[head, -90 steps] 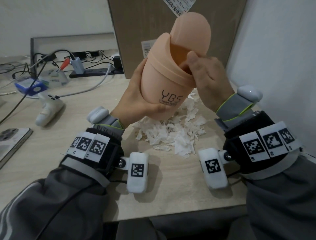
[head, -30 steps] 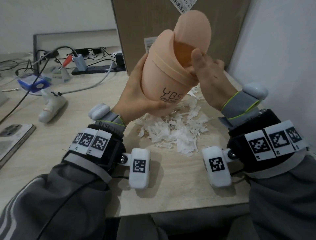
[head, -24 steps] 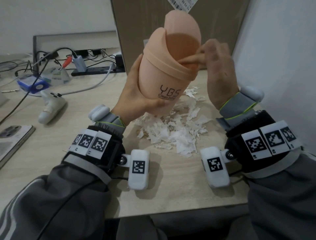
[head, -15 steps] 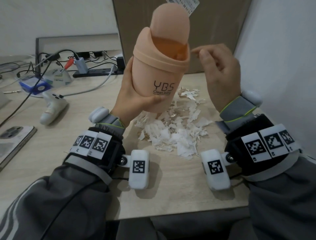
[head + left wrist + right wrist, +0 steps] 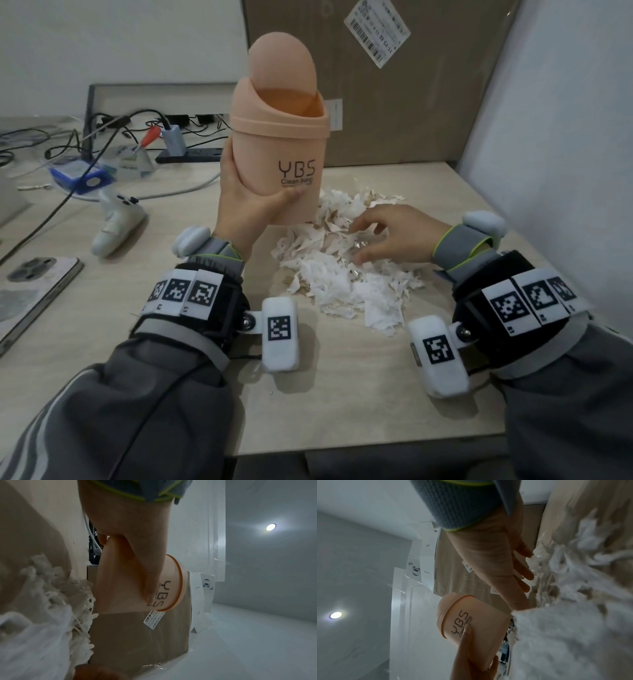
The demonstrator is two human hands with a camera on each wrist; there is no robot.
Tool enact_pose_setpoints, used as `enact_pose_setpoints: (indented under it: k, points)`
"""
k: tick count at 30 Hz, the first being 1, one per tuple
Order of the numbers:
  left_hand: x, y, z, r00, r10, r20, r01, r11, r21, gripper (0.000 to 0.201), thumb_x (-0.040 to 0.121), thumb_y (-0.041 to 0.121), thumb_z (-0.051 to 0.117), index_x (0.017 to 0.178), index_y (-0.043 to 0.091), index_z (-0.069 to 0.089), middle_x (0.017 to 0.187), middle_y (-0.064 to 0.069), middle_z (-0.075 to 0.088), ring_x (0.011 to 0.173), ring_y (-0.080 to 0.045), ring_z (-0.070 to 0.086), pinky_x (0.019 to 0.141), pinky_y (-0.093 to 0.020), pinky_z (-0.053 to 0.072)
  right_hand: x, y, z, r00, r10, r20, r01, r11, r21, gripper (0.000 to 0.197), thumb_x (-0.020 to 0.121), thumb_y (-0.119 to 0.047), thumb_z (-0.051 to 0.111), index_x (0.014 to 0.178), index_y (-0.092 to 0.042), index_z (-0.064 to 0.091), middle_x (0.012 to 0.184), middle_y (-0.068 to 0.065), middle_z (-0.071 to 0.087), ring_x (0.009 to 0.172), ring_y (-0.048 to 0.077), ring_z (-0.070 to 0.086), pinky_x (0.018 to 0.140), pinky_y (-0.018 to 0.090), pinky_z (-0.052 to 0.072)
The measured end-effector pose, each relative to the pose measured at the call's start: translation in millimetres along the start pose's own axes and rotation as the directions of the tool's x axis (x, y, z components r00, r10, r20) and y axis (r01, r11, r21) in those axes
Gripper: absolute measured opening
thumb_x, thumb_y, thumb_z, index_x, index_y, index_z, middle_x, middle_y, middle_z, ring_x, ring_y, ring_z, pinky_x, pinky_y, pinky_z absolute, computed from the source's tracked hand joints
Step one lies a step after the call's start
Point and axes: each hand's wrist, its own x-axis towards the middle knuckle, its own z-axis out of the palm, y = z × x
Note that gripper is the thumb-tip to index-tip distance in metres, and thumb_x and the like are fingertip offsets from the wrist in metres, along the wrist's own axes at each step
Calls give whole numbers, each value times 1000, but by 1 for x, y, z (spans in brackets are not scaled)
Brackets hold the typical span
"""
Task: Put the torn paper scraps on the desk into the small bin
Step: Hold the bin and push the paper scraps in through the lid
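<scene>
A small peach bin (image 5: 278, 144) marked YBS stands upright just above the desk, its swing lid tipped back and the mouth showing. My left hand (image 5: 246, 209) grips the bin's lower body, thumb across the front (image 5: 150, 585); the same bin (image 5: 471, 626) also shows in the right wrist view. A heap of torn white and tan paper scraps (image 5: 346, 274) lies on the desk right of the bin. My right hand (image 5: 387, 236) hovers palm down on the heap, fingers (image 5: 525, 574) spread and touching scraps (image 5: 573, 574), holding nothing I can see.
A big cardboard box (image 5: 394, 85) stands behind the bin, and a white wall (image 5: 565, 154) closes the right side. Left of the bin lie a white controller (image 5: 116, 219), a phone (image 5: 30, 291), cables and a power strip (image 5: 191, 156). The desk's front edge (image 5: 342, 445) is near.
My left hand turned the tilted bin upright and lowered it. My right hand left the bin's mouth and dropped onto the scrap heap.
</scene>
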Motion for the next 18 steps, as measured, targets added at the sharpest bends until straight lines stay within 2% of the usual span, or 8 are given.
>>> enact_pose_setpoints:
  k: [3,6,8,10,12,14,17,18]
  points:
    - [1,-2,-2,1000,-4,-14,4,1000,-9,132,49,45,91,158,23,20,146,2,49,128,-12,55,105,-45,54,3,-6,5,999,-33,13,33,999,-5,47,71,-45,76,112,-24,64,109,-7,60,86,8,55,82,29,48]
    - [3,-3,-3,1000,-13,-18,12,1000,-20,131,49,45,91,158,24,21,145,2,50,127,-11,56,103,-41,55,7,-8,8,996,-87,-11,86,996,-39,29,75,-31,76,100,-18,69,97,-4,66,72,2,52,75,25,48]
    - [3,-3,-3,1000,-18,-23,18,1000,-22,130,49,44,92,157,24,22,144,2,51,126,-11,57,99,-37,56,9,-7,9,993,-112,-47,109,993,-53,15,78,-21,72,92,-16,71,93,-2,69,72,3,53,67,17,45]
    - [4,-4,-3,999,-22,-32,21,1000,-22,128,54,36,95,158,24,21,143,3,51,124,-8,57,94,-30,56,10,-7,10,991,-117,-60,113,991,-68,8,79,-16,70,87,-15,71,87,-1,69,71,4,53,61,8,38]
    - [5,-7,-5,999,-22,-48,21,1000,-16,119,65,21,96,158,23,21,141,4,51,121,-5,56,91,-27,55,10,-6,10,992,-102,-76,97,993,-67,5,79,-16,71,84,-15,70,80,-4,65,73,6,55,60,14,38]
    - [6,-9,-6,998,-22,-61,21,1000,-17,112,70,14,93,157,24,22,140,4,51,120,-6,56,90,-26,56,9,-7,9,986,-82,-146,77,996,-38,3,79,-16,70,81,-16,69,78,-6,62,72,8,55,63,17,37]
    - [8,-10,-11,997,-28,-74,26,999,-29,111,70,18,93,156,25,23,139,4,52,119,-6,57,85,-24,56,8,-6,6,959,-44,-279,52,998,21,5,82,-14,65,79,-17,64,80,-6,61,71,9,55,59,12,37]
    - [8,-10,-12,997,-29,-74,26,999,-36,114,67,22,94,156,25,24,139,4,52,119,-6,57,85,-24,56,8,-5,6,949,-22,-315,39,998,48,6,84,-15,64,79,-17,62,80,-5,61,72,10,55,60,15,38]
